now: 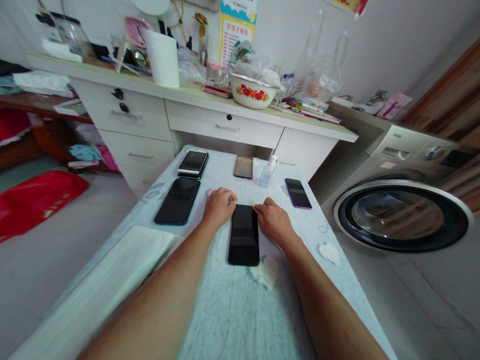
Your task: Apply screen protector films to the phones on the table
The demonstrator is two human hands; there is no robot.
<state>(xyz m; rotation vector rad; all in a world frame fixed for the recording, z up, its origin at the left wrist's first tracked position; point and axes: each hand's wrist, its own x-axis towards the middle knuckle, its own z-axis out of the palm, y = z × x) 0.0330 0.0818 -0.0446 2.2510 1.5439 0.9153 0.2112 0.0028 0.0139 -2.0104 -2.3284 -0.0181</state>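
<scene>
Both my hands are at the far end of the black phone (243,237), one per corner. My left hand (219,208) has its fingers curled in, no spread, tips right by the far left corner; a small grey bit shows at those fingertips, too small to identify. Can't tell if the left fingers pinch the phone edge or only rest against it. My right hand (273,219) is also curled, thumb on the far side, fingertips at the far right corner and apparently touching it; can't confirm a pinch there either, undersides hidden. Phone lies flat, screen up and dark, on the cloth-covered table (229,322). Long axis runs from between my fingertips back toward me, nearly straight, near end a hair left. Most of its body sits on my side of the fingers, between my wrists; near end is free. Around the fingers: large dark phone (178,201) just left of my left hand, long axis angled away to the right; stacked phones (193,164) beyond that one; brown phone-shaped item (244,167) past both hands, roughly centred; clear bottle (267,173) upright beyond my right fingers; purple-edged phone (298,193) off to their right, screen up.
</scene>
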